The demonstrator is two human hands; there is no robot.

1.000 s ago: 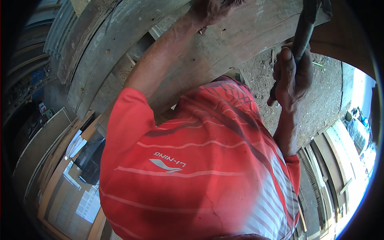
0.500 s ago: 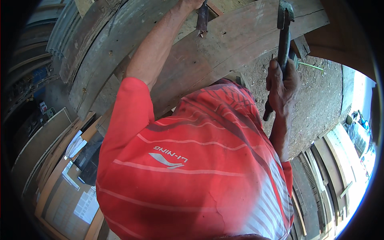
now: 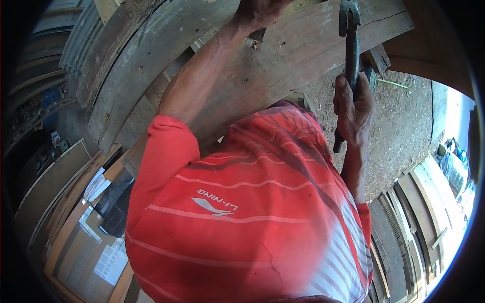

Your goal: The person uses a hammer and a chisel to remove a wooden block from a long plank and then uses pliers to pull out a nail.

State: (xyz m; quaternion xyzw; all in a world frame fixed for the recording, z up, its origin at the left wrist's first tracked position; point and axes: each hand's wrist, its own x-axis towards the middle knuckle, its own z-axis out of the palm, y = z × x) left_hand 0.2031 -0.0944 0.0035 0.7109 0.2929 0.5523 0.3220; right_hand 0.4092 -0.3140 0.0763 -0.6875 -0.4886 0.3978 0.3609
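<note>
My right hand (image 3: 355, 108) is closed round the dark handle of a hammer (image 3: 352, 55). The hammer stands nearly upright in my grip, its worn metal head at the top and the handle end poking out below my palm. At the top edge, my left hand (image 3: 260, 14) is over a long weathered plank (image 3: 262, 70); its fingers are cut off or hidden. Just under that hand shows the lower end of a dark flat piece (image 3: 258, 34), mostly covered, its kind unclear. Small wood chips (image 3: 255, 45) lie beside its tip.
A second broad grey plank (image 3: 126, 86) curves past on the left. Stacked boards (image 3: 414, 202) stand at the lower right, and corrugated sheets (image 3: 83, 40) at the upper left. Dirt floor (image 3: 399, 131) with a green strip (image 3: 391, 83) lies right of the hammer hand.
My left hand has moved right and nearer, now covering most of the dark flat piece that showed beside it before. The hammer has shifted slightly left and up.
</note>
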